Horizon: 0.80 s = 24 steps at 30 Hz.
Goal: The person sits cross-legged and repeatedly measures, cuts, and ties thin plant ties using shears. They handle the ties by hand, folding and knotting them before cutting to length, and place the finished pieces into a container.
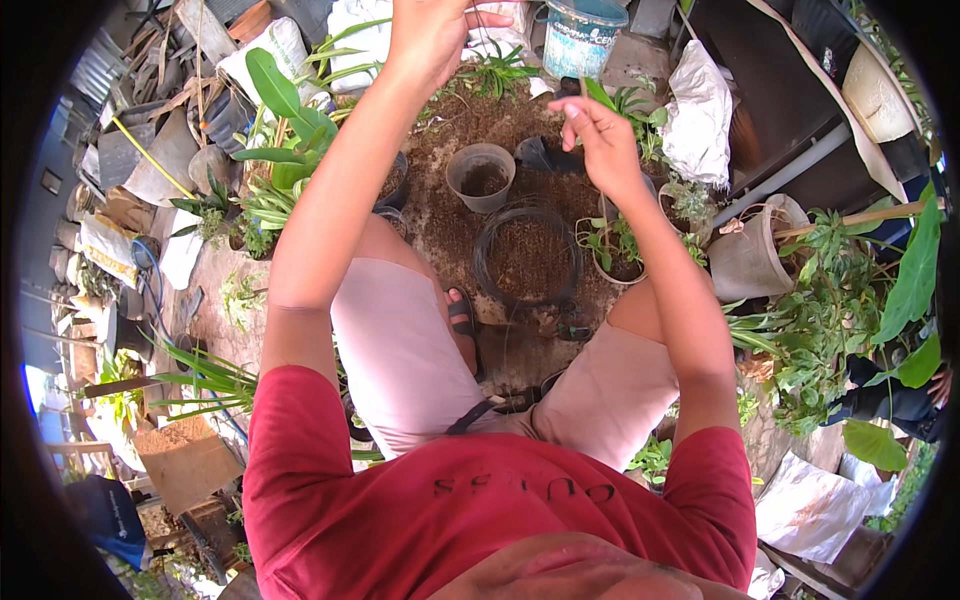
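My left hand [433, 41] is raised at the top edge, with part of it cut off. A thin dark strand [478, 16] shows by its fingers; whether they grip it is unclear. My right hand [601, 139] is held up to the right, thumb and fingers bent close together; anything thin between them is too fine to make out. Below the hands, a grey plastic pot [480, 178] holding some soil stands on the dirt-strewn ground. Nearer my feet lies a loose coil of dark wire [529, 255]. Crumpled black plastic [544, 155] lies beside the pot.
A blue-green bucket [583, 41] stands at the far side. Potted plants [615, 247] line the right, with a tilted pale pot [754, 251]. Leafy plants [289, 142] and stacked old pots [161, 161] crowd the left. A white sack [699, 112] stands upright. Another person's hand [939, 386] shows far right.
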Tool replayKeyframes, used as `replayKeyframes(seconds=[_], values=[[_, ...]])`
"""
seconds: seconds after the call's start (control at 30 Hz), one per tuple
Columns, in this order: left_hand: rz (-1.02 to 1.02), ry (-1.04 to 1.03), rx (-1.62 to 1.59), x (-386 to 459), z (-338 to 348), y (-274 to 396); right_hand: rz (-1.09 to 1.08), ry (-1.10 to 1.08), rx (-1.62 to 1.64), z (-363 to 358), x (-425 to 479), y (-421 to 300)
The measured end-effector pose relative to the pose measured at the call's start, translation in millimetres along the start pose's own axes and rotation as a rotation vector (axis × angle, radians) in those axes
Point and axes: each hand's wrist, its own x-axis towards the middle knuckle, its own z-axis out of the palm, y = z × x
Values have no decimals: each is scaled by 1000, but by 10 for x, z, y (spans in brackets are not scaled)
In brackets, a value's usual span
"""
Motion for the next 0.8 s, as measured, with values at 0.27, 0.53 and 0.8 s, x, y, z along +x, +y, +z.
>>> replayKeyframes(seconds=[0.27, 0.53, 0.8], values=[[31, 230, 55, -24, -672, -316, -35, 520, 421, -650, 76, -11], [170, 316, -7, -70, -1402, -279, 408, 761, 351, -1915, -31, 596], [277, 421, -34, -114, -1527, -193, 1186, -48, -99, -837, -377, 2102]])
